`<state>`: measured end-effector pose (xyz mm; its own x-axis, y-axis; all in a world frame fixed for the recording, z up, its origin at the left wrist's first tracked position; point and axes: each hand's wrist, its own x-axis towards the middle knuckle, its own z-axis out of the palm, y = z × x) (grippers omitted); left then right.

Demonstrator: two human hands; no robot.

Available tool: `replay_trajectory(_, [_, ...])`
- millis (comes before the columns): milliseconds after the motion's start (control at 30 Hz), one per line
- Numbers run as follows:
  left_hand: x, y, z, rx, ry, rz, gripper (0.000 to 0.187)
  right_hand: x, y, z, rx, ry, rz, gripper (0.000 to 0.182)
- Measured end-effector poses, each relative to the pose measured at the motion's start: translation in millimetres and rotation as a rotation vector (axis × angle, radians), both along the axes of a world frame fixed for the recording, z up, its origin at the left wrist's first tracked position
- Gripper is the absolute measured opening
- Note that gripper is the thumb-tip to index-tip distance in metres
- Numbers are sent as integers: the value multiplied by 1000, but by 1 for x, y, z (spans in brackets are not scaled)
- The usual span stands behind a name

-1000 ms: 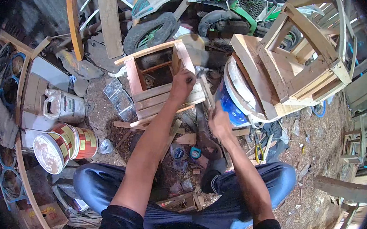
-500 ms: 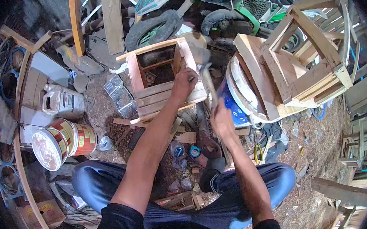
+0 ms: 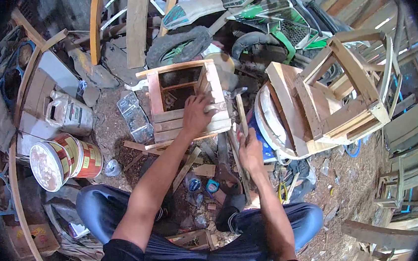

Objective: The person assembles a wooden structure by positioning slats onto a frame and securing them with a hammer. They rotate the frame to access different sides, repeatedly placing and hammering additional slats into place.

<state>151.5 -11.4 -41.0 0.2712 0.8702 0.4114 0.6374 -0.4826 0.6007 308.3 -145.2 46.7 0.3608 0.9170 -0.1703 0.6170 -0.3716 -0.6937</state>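
Observation:
A small wooden frame with slats across its near side (image 3: 170,123) stands on the ground before me. My left hand (image 3: 198,112) rests on its slats, fingers apart and pointing toward the far side. My right hand (image 3: 251,151) is wrapped around the wooden handle of a hammer (image 3: 242,112). The hammer is just right of the frame, its head upward and apart from the slats. Whether anything small lies under my left fingers I cannot make out.
A wooden chair frame (image 3: 344,92) lies over a blue-and-white bucket (image 3: 270,113) on the right. Paint buckets (image 3: 49,166) and a white jug (image 3: 71,113) stand left. A tape measure (image 3: 212,185), pliers (image 3: 283,191) and wood scraps lie near my feet. Motorcycle parts (image 3: 179,46) are behind.
My left hand has gone from closed near the frame's right side to spread on the slats, further left. The hammer, blurred earlier, is now lower and further from the frame.

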Motion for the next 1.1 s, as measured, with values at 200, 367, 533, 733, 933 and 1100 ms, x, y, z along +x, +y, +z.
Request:
replay_trajectory(200, [1,3,-5,-97,17,23,27,-12,3,16,-31,35,-46,25])
replay_trajectory(367, [6,5,-3,-88,44,35,27,-2,-5,-37,33,-123,47,28])
replay_trajectory(533, [2,3,0,-190,51,25,31,-11,2,-2,-39,-51,48,30])
replay_trajectory(733, [5,3,-12,-14,-14,60,33,2,-6,-48,165,-177,118,29])
replay_trajectory(933, [4,8,-18,-53,72,65,34,-7,1,4,20,-80,-37,26])
replay_trajectory(1100, [7,-1,-14,-73,73,50,31,-7,1,9,19,-6,3,28])
